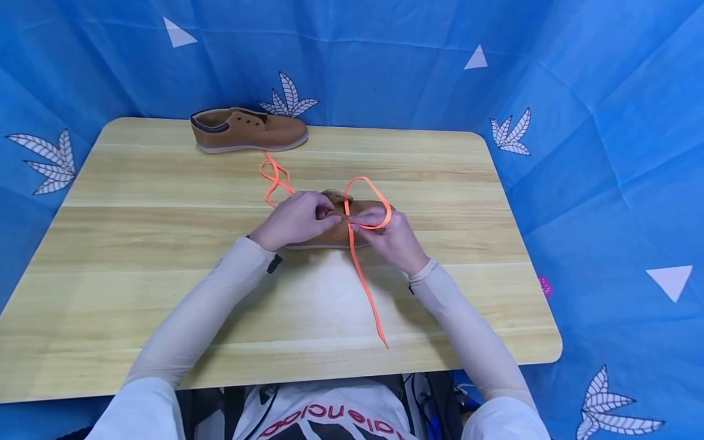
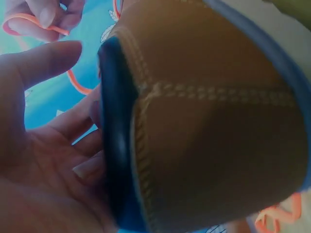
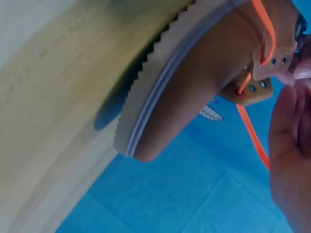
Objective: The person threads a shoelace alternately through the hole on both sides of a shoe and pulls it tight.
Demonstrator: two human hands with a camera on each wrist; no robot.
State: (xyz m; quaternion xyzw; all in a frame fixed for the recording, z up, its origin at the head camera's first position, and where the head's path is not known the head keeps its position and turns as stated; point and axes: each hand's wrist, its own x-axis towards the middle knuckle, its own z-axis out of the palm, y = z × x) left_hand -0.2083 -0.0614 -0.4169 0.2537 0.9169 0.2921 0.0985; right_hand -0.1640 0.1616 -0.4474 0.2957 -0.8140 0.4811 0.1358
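Note:
A brown shoe (image 1: 332, 236) lies on the table, toe to the right, with an orange shoelace (image 1: 359, 273) through its front eyelets. My right hand (image 1: 397, 239) pinches one lace end beside the eyelets, and that length loops above the hand. The other end trails toward the table's front edge. My left hand (image 1: 291, 219) is at the shoe's opening, thumb stretched out near the eyelet flap (image 3: 274, 63). In the left wrist view its fingers reach behind the dark collar (image 2: 116, 136), their tips partly hidden; the thumb stands apart from the shoe.
A second brown shoe (image 1: 280, 131), with no lace in its eyelets, stands at the table's back left. Another orange lace (image 1: 275, 177) lies loosely bunched in front of it. Blue patterned cloth (image 1: 379, 67) hangs around the wooden table (image 1: 137, 263).

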